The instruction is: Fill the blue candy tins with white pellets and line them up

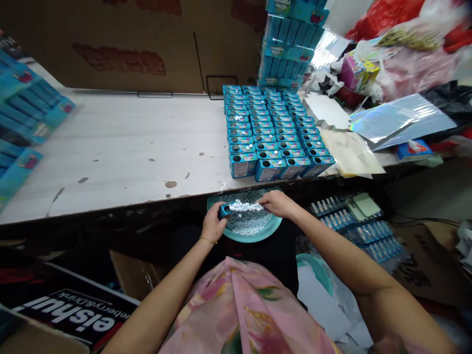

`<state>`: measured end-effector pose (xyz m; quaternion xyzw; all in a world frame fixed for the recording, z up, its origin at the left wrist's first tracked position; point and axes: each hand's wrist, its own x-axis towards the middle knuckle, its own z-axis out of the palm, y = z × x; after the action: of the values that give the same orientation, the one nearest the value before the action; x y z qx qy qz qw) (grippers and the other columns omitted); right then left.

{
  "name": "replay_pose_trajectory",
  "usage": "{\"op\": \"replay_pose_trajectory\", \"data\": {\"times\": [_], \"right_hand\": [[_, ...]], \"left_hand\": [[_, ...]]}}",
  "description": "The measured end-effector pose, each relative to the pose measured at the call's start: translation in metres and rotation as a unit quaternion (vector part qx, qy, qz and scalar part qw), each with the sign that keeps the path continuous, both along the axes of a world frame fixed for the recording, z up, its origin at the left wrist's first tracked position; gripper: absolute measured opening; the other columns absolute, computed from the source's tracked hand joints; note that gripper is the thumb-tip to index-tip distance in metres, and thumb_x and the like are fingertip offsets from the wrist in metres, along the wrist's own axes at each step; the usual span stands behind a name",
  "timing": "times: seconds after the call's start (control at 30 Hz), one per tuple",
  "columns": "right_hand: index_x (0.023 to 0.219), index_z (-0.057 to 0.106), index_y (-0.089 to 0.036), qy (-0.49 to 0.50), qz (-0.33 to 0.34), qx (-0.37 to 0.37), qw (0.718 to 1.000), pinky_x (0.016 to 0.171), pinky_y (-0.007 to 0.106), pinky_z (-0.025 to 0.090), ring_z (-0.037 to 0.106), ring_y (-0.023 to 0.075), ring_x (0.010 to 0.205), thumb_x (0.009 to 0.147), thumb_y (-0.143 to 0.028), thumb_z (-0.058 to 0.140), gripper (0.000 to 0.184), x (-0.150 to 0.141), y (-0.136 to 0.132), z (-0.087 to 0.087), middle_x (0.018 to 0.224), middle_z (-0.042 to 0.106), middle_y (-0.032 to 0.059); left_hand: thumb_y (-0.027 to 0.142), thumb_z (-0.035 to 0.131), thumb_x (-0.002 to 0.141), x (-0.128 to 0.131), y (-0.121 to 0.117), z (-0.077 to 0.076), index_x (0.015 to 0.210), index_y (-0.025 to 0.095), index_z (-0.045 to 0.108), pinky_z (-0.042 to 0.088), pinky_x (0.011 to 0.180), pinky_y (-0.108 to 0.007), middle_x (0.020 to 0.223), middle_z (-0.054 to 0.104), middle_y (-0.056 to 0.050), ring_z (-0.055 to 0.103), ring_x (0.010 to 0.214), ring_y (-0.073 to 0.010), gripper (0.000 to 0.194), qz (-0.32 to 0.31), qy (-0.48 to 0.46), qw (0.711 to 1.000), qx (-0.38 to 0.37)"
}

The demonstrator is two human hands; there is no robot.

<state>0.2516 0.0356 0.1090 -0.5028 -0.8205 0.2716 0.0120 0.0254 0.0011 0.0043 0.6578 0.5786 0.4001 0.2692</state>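
My left hand (214,222) grips a small blue candy box (224,210), tilted with its open end toward the right. My right hand (277,203) is closed around one end of a narrow scoop, whose body is mostly covered by a heap of small white candies (248,206). The scoop's other end meets the mouth of the box. Both hands are above a turquoise basin (253,239) holding many loose white candies, close to the table's front edge. Behind it, rows of similar blue boxes (243,167) stand upright on the table, several with white candies on their tops.
The white table (147,147) has a large cardboard box (147,44) at its back. Blue display packs are stacked at the left (33,108) and behind the rows (287,49). Plastic sheets (401,118) and bags crowd the right. More packs (368,231) lie below the table.
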Motion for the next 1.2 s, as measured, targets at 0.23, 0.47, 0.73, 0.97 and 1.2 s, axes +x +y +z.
{"op": "replay_pose_trajectory", "data": {"times": [0.23, 0.47, 0.73, 0.97, 1.2], "right_hand": [[0.096, 0.063, -0.015, -0.224, 0.026, 0.099, 0.969, 0.072, 0.03, 0.041, 0.058, 0.0226, 0.087, 0.075, -0.016, 0.041, 0.03, -0.055, -0.011, 0.034, 0.091, 0.063, 0.0153], [0.092, 0.063, -0.019, -0.217, 0.026, 0.099, 0.971, 0.07, 0.029, 0.041, 0.058, 0.0219, 0.086, 0.076, -0.015, 0.039, 0.029, -0.028, -0.014, 0.035, 0.092, 0.063, 0.0112], [0.103, 0.06, -0.018, -0.174, -0.098, -0.015, 0.98, 0.077, 0.025, 0.039, 0.054, 0.0198, 0.096, 0.077, -0.01, 0.036, 0.036, -0.008, 0.003, -0.094, 0.102, 0.061, 0.0113], [0.099, 0.063, -0.017, -0.122, -0.035, -0.062, 0.99, 0.084, 0.031, 0.038, 0.052, 0.022, 0.102, 0.077, -0.01, 0.039, 0.033, -0.04, -0.005, -0.148, 0.107, 0.06, 0.0115], [0.1, 0.063, -0.019, -0.028, -0.019, -0.15, 0.988, 0.074, 0.017, 0.042, 0.058, 0.0129, 0.087, 0.067, -0.008, 0.053, 0.036, -0.008, 0.012, -0.154, 0.099, 0.065, 0.0022]], "left_hand": [[0.016, 0.051, 0.064, 0.012, 0.003, -0.007, 0.099, 0.018, 0.051, 0.039, 0.086, -0.036, 0.101, 0.056, -0.007, 0.051, 0.096, -0.022, 0.035, -0.03, 0.06, 0.998, 0.01], [0.021, 0.055, 0.064, 0.004, 0.003, -0.005, 0.097, 0.02, 0.05, 0.041, 0.082, -0.034, 0.093, 0.057, -0.004, 0.053, 0.089, -0.0194, 0.034, -0.003, -0.002, 1.0, -0.015], [0.031, 0.062, 0.061, -0.028, -0.014, 0.005, 0.096, 0.02, 0.049, 0.042, 0.077, -0.03, 0.088, 0.056, 0.0, 0.053, 0.081, -0.0157, 0.039, 0.08, -0.062, 0.995, -0.015], [0.034, 0.063, 0.061, -0.03, -0.015, 0.001, 0.097, 0.02, 0.049, 0.042, 0.076, -0.03, 0.088, 0.055, -0.001, 0.054, 0.08, -0.0159, 0.042, 0.079, -0.076, 0.994, -0.019], [0.034, 0.064, 0.06, -0.033, -0.014, 0.003, 0.097, 0.019, 0.049, 0.042, 0.075, -0.029, 0.087, 0.055, -0.001, 0.053, 0.079, -0.0155, 0.043, 0.083, -0.084, 0.993, -0.021]]}}
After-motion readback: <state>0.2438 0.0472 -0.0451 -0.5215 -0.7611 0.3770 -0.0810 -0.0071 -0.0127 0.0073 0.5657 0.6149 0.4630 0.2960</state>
